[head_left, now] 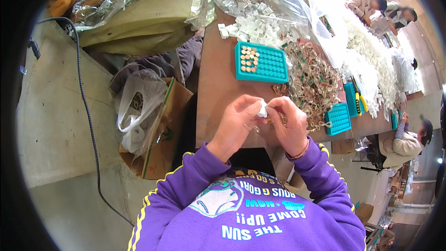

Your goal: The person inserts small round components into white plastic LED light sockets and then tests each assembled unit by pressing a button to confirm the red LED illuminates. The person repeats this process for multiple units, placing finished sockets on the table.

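Note:
Both my hands meet over the near edge of the brown table, with a small white plastic piece (263, 108) between them. My left hand (236, 120) pinches the piece between thumb and fingertips. The fingertips of my right hand (290, 123) close on the piece's other side; whether they grip a second small part there I cannot make out. Just beyond my hands lies a teal tray (272, 62) with rows of round hollows. Several round beige pieces (249, 59) fill its left part.
A heap of small clear and copper-coloured parts (313, 76) spreads right of the tray, with white plastic pieces (253, 25) behind. Another teal tray (338, 118) and yellow-handled pliers (360, 102) lie rightward. A cardboard box (155, 148) stands left. Several people (364, 4) sit further along.

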The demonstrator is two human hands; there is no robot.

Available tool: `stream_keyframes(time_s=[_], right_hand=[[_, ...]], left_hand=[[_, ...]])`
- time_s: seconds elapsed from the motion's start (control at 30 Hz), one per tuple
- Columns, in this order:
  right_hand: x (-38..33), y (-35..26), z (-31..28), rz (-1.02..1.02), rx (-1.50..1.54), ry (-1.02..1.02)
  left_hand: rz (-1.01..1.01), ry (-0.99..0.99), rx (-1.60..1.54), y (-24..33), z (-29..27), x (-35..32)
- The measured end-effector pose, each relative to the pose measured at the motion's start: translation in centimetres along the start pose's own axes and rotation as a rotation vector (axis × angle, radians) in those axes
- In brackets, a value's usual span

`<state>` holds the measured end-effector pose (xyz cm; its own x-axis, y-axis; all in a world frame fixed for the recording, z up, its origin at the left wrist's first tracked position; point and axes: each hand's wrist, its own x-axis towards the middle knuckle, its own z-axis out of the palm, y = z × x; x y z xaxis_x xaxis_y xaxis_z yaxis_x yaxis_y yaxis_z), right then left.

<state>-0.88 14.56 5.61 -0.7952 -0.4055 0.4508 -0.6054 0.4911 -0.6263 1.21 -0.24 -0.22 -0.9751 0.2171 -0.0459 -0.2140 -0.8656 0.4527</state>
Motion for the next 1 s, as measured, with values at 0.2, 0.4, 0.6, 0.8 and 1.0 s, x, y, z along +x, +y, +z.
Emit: stream_keyframes(time_s=[0.2, 0.4, 0.6, 0.8, 1.0], right_hand=[[0.4, -0.3, -0.4, 0.024, 0.013, -0.034], [0.5, -0.5, -0.8, 0.074, 0.036, -0.055], [0.8, -0.5, -0.9, -0.084, -0.107, -0.055], [0.4, 0.0, 0.0, -0.012, -0.043, 0.005], [-0.5, 0.4, -0.3, 0.034, 0.028, 0.050]], left_hand=[[-0.006, 0.011, 0.005, 0.2, 0.2, 0.0], [0.005, -0.003, 0.031, 0.1, 0.3, 0.0], [0.008, 0.004, 0.048, -0.1, 0.2, 0.0], [0.008, -0.042, 0.034, -0.3, -0.5, 0.1], [0.007, -0.004, 0.115, -0.5, -0.1, 0.2]])
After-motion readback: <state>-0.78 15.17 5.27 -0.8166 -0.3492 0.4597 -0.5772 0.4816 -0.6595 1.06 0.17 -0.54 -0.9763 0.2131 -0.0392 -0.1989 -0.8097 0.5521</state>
